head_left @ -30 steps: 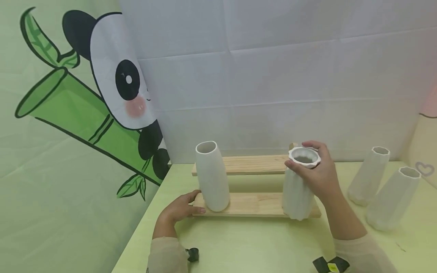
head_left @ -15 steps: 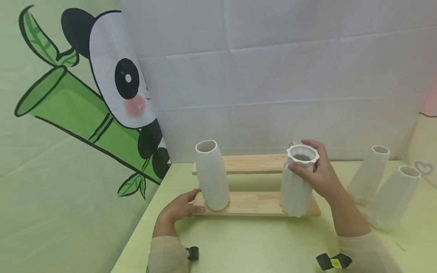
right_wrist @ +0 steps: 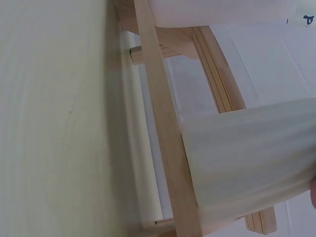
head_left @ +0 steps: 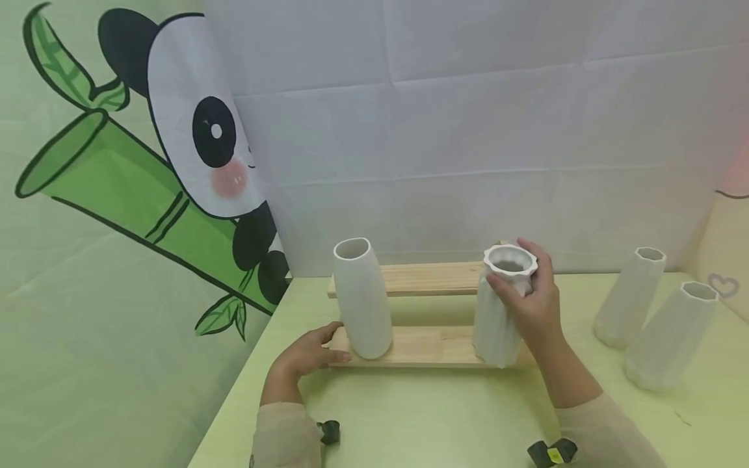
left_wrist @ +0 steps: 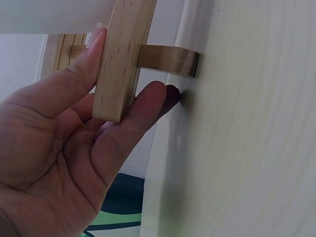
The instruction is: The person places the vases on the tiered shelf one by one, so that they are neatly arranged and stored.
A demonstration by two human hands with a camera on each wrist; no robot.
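Note:
A two-tier wooden rack (head_left: 433, 344) stands on the table, its upper board behind the lower one. My left hand (head_left: 305, 356) grips the lower board's left end; in the left wrist view the thumb lies on top of the board (left_wrist: 121, 59) and the fingers underneath. Beside that hand a smooth white vase (head_left: 363, 299) stands on the lower board. My right hand (head_left: 534, 299) holds a ribbed white vase (head_left: 497, 331) with a scalloped rim, thumb and fingers around its neck. Its base meets the right part of the lower board in the right wrist view, where only a fingertip shows.
Two more white vases, a rear one (head_left: 630, 299) and a front one (head_left: 671, 338), stand on the table (head_left: 433, 416) at the right. Behind the rack hangs a white cloth (head_left: 468, 130). A panda-printed green cloth (head_left: 117, 325) covers the left side.
My right hand has shifted the ribbed vase a little to the left along the lower board. The left hand keeps its grip, and the smooth vase stays in place.

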